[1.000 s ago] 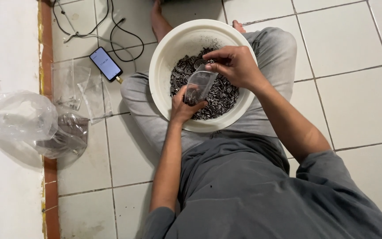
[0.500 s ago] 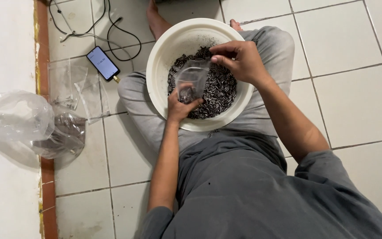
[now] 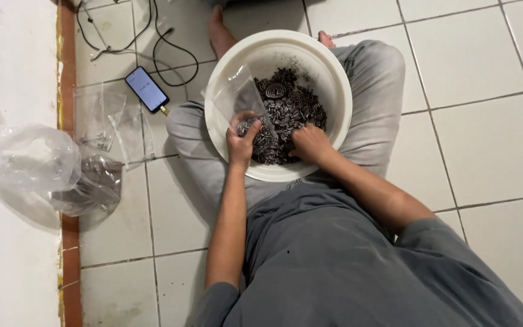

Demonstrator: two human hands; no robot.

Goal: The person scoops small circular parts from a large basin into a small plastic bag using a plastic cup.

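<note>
Head view, above the white plastic basin (image 3: 334,79) resting in a cross-legged lap: left hand (image 3: 242,140) at the near-left rim, fingers pinched on the lower edge of a small clear plastic bag (image 3: 243,100) that stands open and tilted over the heap. Right hand (image 3: 311,143) just beside it, fingers curled down into the small dark metal pieces (image 3: 292,106) piled inside the basin. Left of the basin on the tiled floor, a lit phone (image 3: 147,89), with a large crumpled clear bag (image 3: 28,166) further left.

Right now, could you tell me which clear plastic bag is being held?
The small bag over the white basin, pinched by the left hand; the others lie on the floor.
</note>
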